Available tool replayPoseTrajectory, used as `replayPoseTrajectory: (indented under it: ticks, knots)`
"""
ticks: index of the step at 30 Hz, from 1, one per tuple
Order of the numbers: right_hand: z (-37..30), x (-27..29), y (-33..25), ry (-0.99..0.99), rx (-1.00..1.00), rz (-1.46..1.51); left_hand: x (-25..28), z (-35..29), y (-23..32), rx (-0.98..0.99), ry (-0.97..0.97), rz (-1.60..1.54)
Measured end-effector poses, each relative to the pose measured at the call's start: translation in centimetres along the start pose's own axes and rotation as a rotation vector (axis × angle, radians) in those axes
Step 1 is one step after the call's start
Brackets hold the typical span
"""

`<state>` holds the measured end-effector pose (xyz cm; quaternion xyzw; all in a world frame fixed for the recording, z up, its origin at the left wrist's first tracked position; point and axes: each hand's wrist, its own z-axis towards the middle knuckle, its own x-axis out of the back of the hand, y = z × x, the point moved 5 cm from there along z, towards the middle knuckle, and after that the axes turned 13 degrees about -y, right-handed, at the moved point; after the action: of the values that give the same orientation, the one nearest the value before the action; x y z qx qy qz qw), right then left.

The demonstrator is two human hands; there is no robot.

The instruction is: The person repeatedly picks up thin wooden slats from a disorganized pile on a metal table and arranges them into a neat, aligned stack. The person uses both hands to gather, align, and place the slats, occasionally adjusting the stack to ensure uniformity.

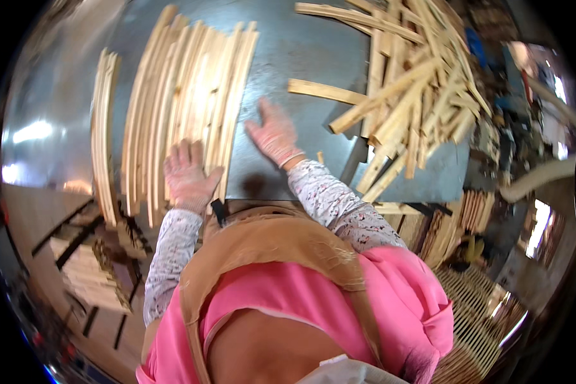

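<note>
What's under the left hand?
Wooden strips: the left hand lies over the near part of their row, and strips show on both sides of it. What is directly beneath the palm is covered.

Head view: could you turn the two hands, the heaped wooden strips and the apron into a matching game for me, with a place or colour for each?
1. left hand
2. right hand
3. jumbled heap of wooden strips
4. apron

A. brown
B. on the near part of the side-by-side wooden strips
C. toward the right side of the grey tabletop
D. between the side-by-side strips and the heap

Pairs: 1-B, 2-D, 3-C, 4-A
</note>
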<state>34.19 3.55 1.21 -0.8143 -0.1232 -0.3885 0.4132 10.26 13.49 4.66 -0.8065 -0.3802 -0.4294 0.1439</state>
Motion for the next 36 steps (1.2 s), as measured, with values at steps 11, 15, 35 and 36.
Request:
replayPoseTrajectory:
  ticks: [11,15,35,36]
  knots:
    - [-8.4,13.6,18.1,0.625,-0.412,0.095,0.4,1.8,3.0,0.012,0.171,-0.145]
    - [-9.6,2.6,11.6,0.459,-0.032,0.282,-0.7,3.0,2.0,0.035,0.167,-0.141]
    - [22.8,9.6,-6.2,-0.014,0.312,-0.666,-2.0,0.6,2.4,-0.14,0.334,-0.171]
    - [22.1,10.8,-6.7,0.043,0.39,-0.542,-2.4,-0.1,2.4,-0.156,0.52,-0.145]
